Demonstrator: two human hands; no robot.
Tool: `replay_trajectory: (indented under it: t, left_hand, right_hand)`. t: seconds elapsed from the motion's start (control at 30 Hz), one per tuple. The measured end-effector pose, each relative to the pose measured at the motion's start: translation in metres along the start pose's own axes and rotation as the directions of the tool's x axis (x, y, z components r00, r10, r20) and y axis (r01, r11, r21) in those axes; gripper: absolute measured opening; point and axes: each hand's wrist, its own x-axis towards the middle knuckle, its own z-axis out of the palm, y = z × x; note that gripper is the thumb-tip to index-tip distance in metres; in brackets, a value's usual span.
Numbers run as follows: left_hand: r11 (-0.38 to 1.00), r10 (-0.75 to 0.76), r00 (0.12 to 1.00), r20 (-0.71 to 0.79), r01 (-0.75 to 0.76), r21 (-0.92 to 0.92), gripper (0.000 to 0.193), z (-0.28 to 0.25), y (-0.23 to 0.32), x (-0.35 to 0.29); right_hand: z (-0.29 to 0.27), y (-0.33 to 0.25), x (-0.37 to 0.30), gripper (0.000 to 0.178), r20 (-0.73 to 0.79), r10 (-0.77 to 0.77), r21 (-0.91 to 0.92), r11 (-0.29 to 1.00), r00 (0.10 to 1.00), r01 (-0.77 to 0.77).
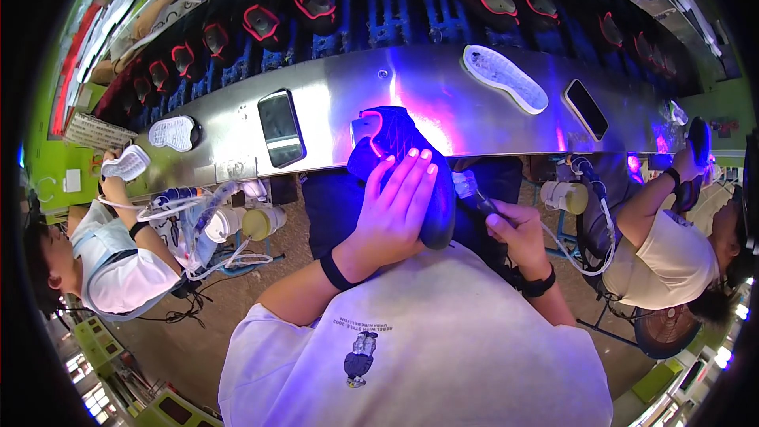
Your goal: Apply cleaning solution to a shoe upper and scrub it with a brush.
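Note:
A dark shoe upper (439, 217) with a glowing red collar edge is at the near edge of the metal bench, tilted, its collar end resting toward the bench. My left hand (399, 209) lies across its side with the fingers stretched together, gripping it; the thumb side is partly hidden. In my right hand (518, 239) is a brush (479, 201) with a dark handle and pale bristles. The bristles are close to the right side of the upper; whether they touch it I cannot tell. Violet-blue light falls on both hands.
On the metal bench (229, 138) lie a phone (281, 128), a white sole (506, 79), another phone (587, 109) and a pale sole (174, 133). Beyond it, a conveyor (375, 8) carries several red-edged uppers. People sit at left (118, 261) and right (672, 245). Pots (565, 196) hang below.

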Motion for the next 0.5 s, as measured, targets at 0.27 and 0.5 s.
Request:
replay_trajectory:
  t: [0.27, 0.5]
  left_hand:
    - [0.996, -0.053, 0.997, -0.047, 0.056, 0.064, 0.087, 0.007, 0.009, 0.035]
    - [0.994, -0.097, 0.992, -0.079, 0.1, 0.034, 0.093, 0.014, 0.005, 0.07]
  right_hand:
    - [-0.01, -0.002, -0.011, 0.037, -0.007, -0.026, 0.152, 0.988, 1.0, 0.027]
    - [-0.001, -0.014, -0.032, 0.034, -0.15, -0.023, 0.236, 0.97, 0.988, 0.059]
